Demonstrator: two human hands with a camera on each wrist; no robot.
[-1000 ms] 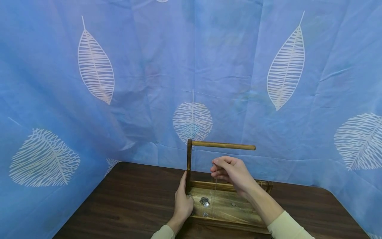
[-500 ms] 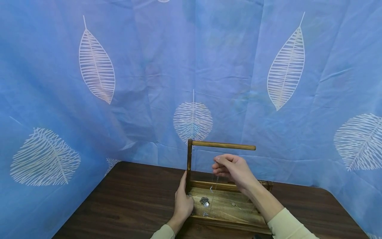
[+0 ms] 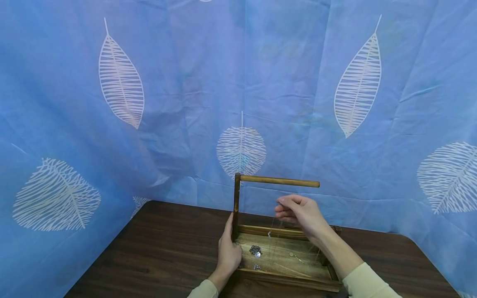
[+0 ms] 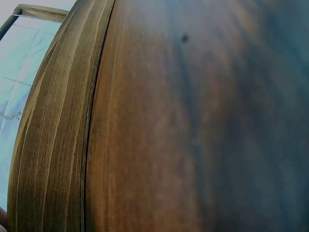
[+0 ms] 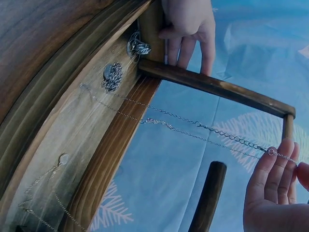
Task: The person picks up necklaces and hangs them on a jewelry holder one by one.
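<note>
A silver necklace (image 5: 158, 122) is held up over a wooden tray (image 3: 290, 279) by the right hand (image 3: 301, 213).
Its top is pinched between thumb and fingers, below the wooden bar (image 3: 279, 181); whether its lower end touches the tray cannot be told. The upright post (image 3: 236, 207) is touched by the left hand's (image 3: 229, 253) straight fingers. A heaped chain (image 3: 255, 250) is contained in the tray on the desk (image 3: 171, 244).

Necklace (image 5: 158, 123): thin, silvery, hanging in long loop from right fingers (image 5: 264, 181) | tray (image 3: 294, 279): wooden, shallow, with post (image 3: 236, 207) and rod (image 3: 279, 181), on surface (image 3: 179, 244)
</note>
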